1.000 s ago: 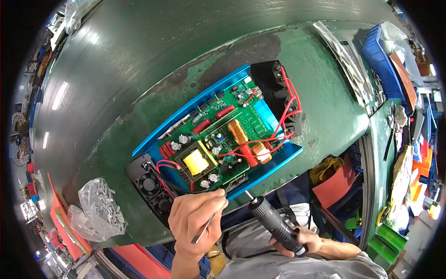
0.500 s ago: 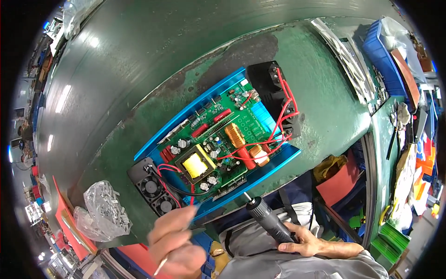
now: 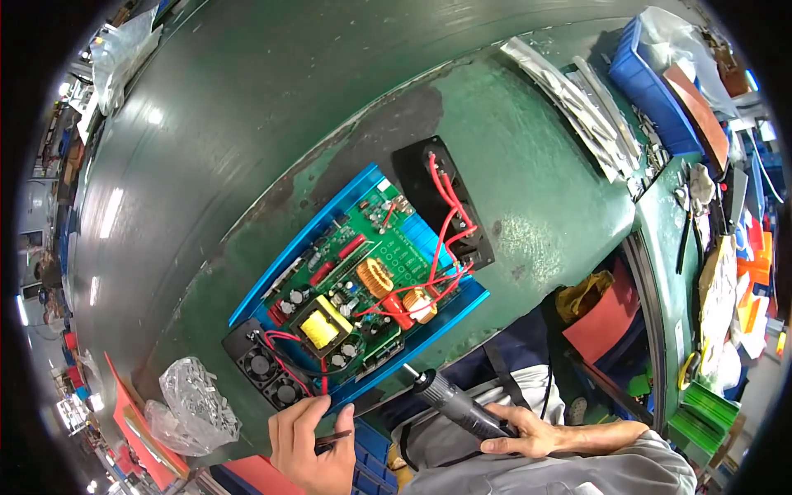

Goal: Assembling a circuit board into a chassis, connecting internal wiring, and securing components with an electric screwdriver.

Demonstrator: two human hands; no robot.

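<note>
The board [image 3: 398,249] lies in an open blue case [image 3: 452,316] on the green table [image 3: 536,214], in front of us, and red wires [image 3: 446,202] hide part of its surface. These run over the copper coils [image 3: 375,278] to a black end plate [image 3: 469,198], set askew beyond the right end of the case. At the left end sit two fans [image 3: 258,363], side by side in a black panel.

Our left hand [image 3: 307,460] is closed around a thin tool [image 3: 333,440]; only a short dark stretch shows, and we cannot make out its tip. The fingertips are by the case's near left corner, partly covering it, and we cannot tell whether they touch. The lower edge cuts off the wrist.

Our right hand [image 3: 528,435] grips a black screwdriver [image 3: 462,406], whose rear end is hidden by the fingers. Its bit points at the near wall; contact is hard to judge. The hands are apart.

Crinkled plastic blurs the small pieces in the bag [image 3: 196,406] to the left.
</note>
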